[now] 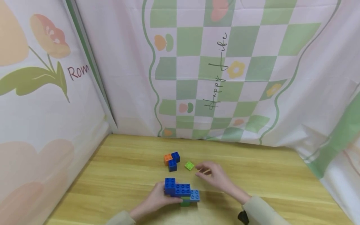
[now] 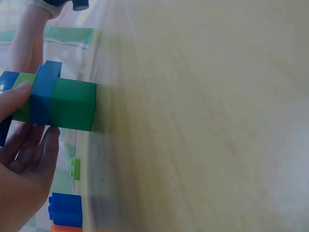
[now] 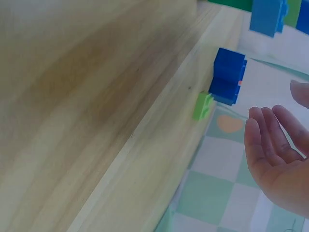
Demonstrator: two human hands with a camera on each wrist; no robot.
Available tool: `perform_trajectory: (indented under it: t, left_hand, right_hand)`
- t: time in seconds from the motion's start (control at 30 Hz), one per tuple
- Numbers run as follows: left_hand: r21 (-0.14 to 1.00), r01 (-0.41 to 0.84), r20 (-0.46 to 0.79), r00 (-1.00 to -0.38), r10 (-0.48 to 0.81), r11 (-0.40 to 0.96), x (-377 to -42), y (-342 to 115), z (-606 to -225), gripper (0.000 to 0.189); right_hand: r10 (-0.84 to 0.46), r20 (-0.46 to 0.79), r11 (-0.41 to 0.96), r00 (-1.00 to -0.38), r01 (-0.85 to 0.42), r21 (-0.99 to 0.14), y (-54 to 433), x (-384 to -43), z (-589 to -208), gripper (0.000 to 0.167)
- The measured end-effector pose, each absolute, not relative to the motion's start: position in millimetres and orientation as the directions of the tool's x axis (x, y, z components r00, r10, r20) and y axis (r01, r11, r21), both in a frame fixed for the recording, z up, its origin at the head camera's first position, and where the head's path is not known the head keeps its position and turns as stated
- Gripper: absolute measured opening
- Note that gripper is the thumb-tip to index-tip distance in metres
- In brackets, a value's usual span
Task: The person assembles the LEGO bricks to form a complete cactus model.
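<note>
My left hand [image 1: 158, 197] grips a built stack of toy building bricks [image 1: 182, 189] from its left side, thumb across the near face. Dark blue bricks form the top, over a light green layer, a lighter blue brick [image 1: 195, 195] jutting right, and a green brick [image 2: 73, 104] at the bottom. My right hand [image 1: 215, 176] holds nothing; its fingers are loosely bent, thumb apart from them. Just left of its fingertips, a thin lime green brick [image 1: 189, 166] lies studs up on the table. In the right wrist view, this lime brick [image 3: 203, 106] stands apart from the fingers.
Behind the left hand, an orange brick [image 1: 167, 158] and two dark blue bricks [image 1: 172, 165] sit close together on the wooden table [image 1: 126, 165]. A checked curtain [image 1: 213, 93] hangs along the table's back edge, and another printed cloth [image 1: 50, 125] stands at the left.
</note>
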State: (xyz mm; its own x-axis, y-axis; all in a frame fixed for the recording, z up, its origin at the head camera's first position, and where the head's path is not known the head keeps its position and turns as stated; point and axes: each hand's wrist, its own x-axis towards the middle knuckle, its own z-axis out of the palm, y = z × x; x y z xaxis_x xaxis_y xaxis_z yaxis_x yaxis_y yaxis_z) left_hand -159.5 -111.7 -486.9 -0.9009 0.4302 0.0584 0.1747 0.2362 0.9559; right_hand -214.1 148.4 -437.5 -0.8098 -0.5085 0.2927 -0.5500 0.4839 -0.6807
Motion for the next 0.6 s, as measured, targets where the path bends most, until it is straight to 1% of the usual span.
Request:
perform_trajectory:
  t: [0.23, 0.4, 0.6]
  left_hand:
    - [0.952, 0.183, 0.065, -0.904, 0.423, 0.246, -160.5, -110.2, -487.2, 0.046]
    - [0.953, 0.194, 0.078, -0.899, 0.430, 0.233, -161.3, -109.3, -487.3, 0.046]
    - [0.954, 0.192, 0.074, -0.895, 0.441, 0.230, -162.4, -110.6, -489.2, 0.044]
  right_hand:
    - [-0.500, 0.282, 0.530, -0.819, -0.547, -0.647, 148.3, -227.4, -443.1, 0.025]
    - [-0.497, 0.252, 0.562, -0.831, -0.529, -0.636, 148.0, -237.2, -446.4, 0.025]
    - [-0.487, 0.226, 0.593, -0.844, -0.509, -0.624, 145.7, -249.2, -452.3, 0.025]
